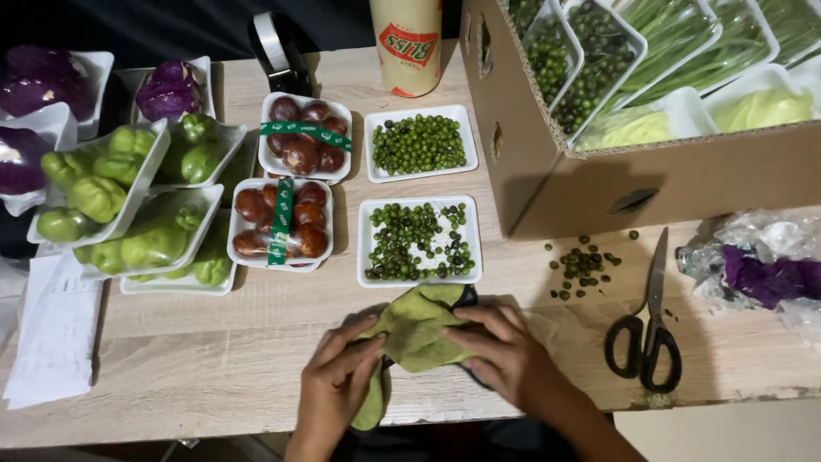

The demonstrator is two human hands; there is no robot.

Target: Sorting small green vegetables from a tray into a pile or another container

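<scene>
Both hands clamped on our green cloth: left hand at 7 o'clock, right hand at 4, palms down.

Head camera looks steeply down, close over the wooden table.

Wooden table crowded along the far edge, open along the near edge.
Bare wood lies left of both hands; white trays block just beyond them, a cardboard box fills the far right corner, scissors and loose green berries lie right.
</scene>
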